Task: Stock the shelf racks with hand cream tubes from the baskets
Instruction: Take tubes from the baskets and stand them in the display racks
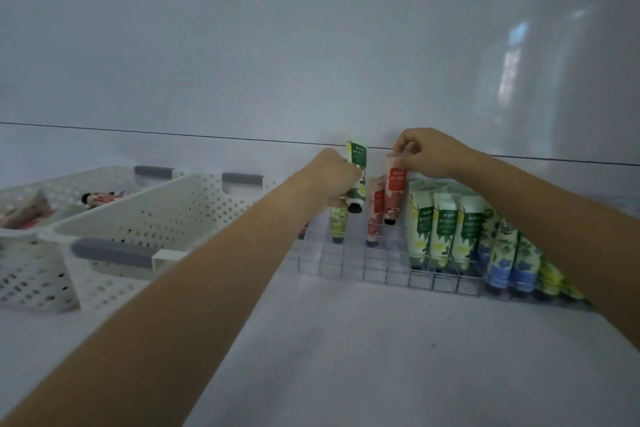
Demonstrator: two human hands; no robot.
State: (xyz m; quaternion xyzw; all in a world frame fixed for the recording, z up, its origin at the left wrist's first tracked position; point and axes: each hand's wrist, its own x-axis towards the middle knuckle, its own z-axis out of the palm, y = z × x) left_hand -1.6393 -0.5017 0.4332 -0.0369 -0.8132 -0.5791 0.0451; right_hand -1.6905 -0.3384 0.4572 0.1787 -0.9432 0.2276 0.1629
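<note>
Now: your left hand (334,180) wraps green-label tube (356,177) mid-body; your right hand (426,152) pinches red-label tube (394,191) by crimped top. Both cap-down over wire rack (381,270). Tubes likely light, soft, squeezable: hold crimp or shoulder, avoid squeezing belly.

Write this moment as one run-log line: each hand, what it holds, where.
left hand: grips green tube, cap down | right hand: pinches red tube, cap down, over wire rack | rack: partly stocked

No legible text on tubes (444,225)
</note>
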